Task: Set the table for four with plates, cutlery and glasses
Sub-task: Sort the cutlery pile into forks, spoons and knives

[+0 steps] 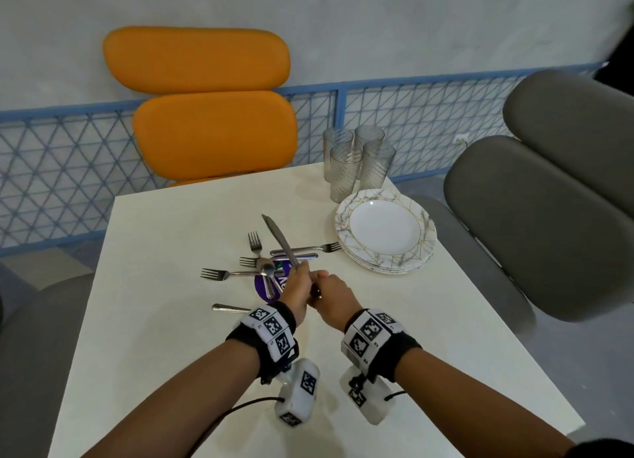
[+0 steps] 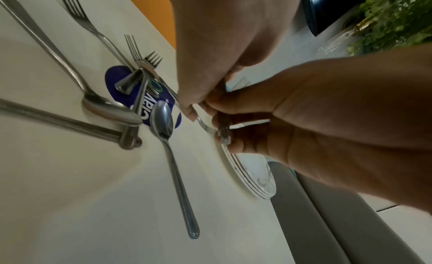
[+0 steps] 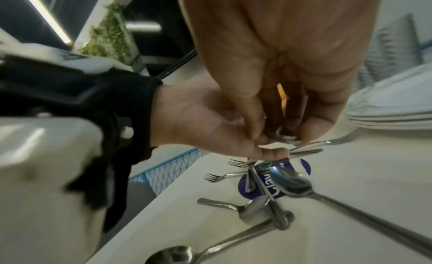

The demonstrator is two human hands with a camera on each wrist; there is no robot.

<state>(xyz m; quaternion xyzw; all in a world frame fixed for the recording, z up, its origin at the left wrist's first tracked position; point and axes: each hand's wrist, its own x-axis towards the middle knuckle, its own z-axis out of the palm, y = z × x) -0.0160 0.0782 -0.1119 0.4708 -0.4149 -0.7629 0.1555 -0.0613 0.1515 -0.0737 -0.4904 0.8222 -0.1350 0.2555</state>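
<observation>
A table knife [image 1: 279, 239] is raised over the white table [image 1: 164, 337], blade pointing up and away. My left hand [image 1: 299, 284] grips its handle; my right hand [image 1: 327, 287] pinches the handle's lower end [image 2: 224, 131]. In the right wrist view the handle's tip [image 3: 286, 137] shows between the fingers of both hands. Below lies a loose pile of forks [image 1: 212, 274], knives and spoons [image 2: 163, 120]. A stack of marbled plates [image 1: 344, 222] sits at the right, with several ribbed glasses [image 1: 356, 162] behind it.
A round purple sticker [image 1: 266, 291] lies under the cutlery pile. An orange chair [image 1: 212, 131] stands at the table's far side and a grey chair [image 1: 549, 217] at the right. A blue mesh fence [image 1: 68, 148] runs behind.
</observation>
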